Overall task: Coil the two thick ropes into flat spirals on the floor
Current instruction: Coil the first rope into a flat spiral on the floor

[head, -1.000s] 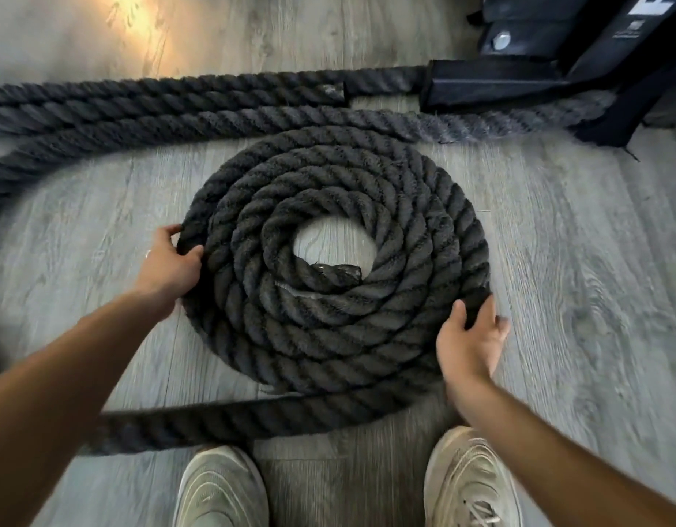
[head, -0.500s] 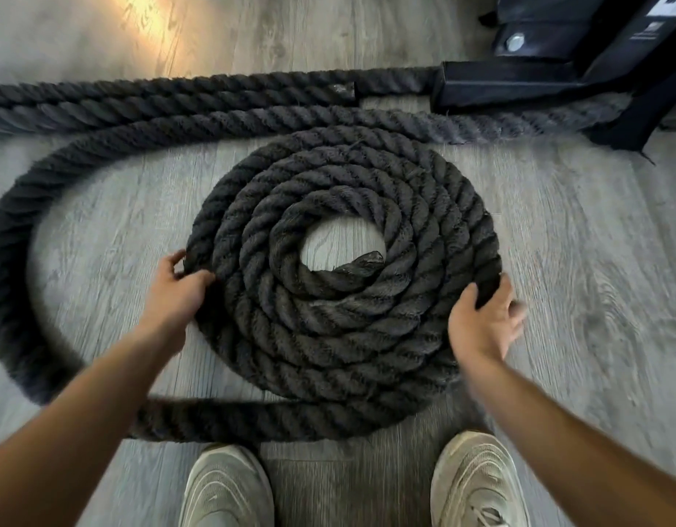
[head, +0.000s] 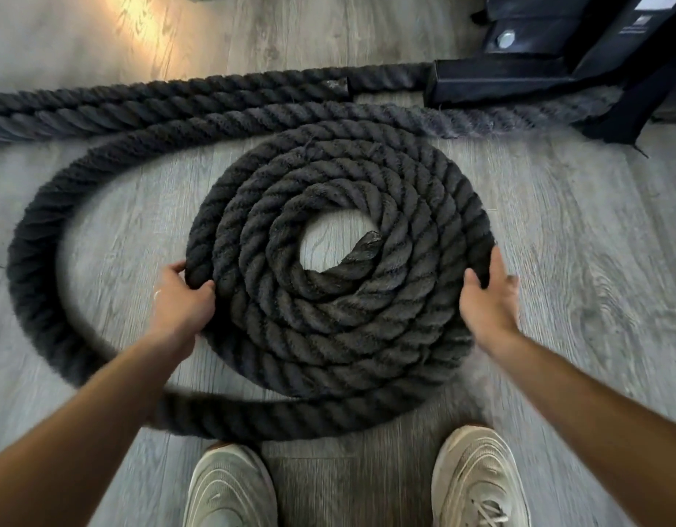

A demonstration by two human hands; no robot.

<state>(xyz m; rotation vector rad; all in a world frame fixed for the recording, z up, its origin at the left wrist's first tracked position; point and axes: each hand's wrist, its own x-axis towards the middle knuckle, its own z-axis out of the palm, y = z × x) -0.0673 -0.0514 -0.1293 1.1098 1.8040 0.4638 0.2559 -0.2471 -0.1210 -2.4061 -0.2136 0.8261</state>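
A thick black rope lies coiled in a flat spiral [head: 340, 317] on the grey wood floor, its taped end [head: 368, 241] at the open centre. My left hand [head: 182, 302] grips the spiral's outer turn on the left side, fingers curled round it. My right hand [head: 488, 294] presses its straight fingers against the spiral's right rim. The rope's loose tail [head: 32, 252] loops wide to the left and passes under the spiral near my feet. A second rope [head: 158, 102] lies stretched straight along the far side.
A black metal equipment base [head: 519, 83] stands at the far right, with the ropes running up to it. My two light sneakers [head: 230, 488] [head: 477, 477] stand just below the coil. Sunlight falls on the floor at the far left.
The spiral has turned, carrying its inner end from the bottom of the hole to the right. The loose loop on the left has drawn closer. Both hands shifted along the rim.
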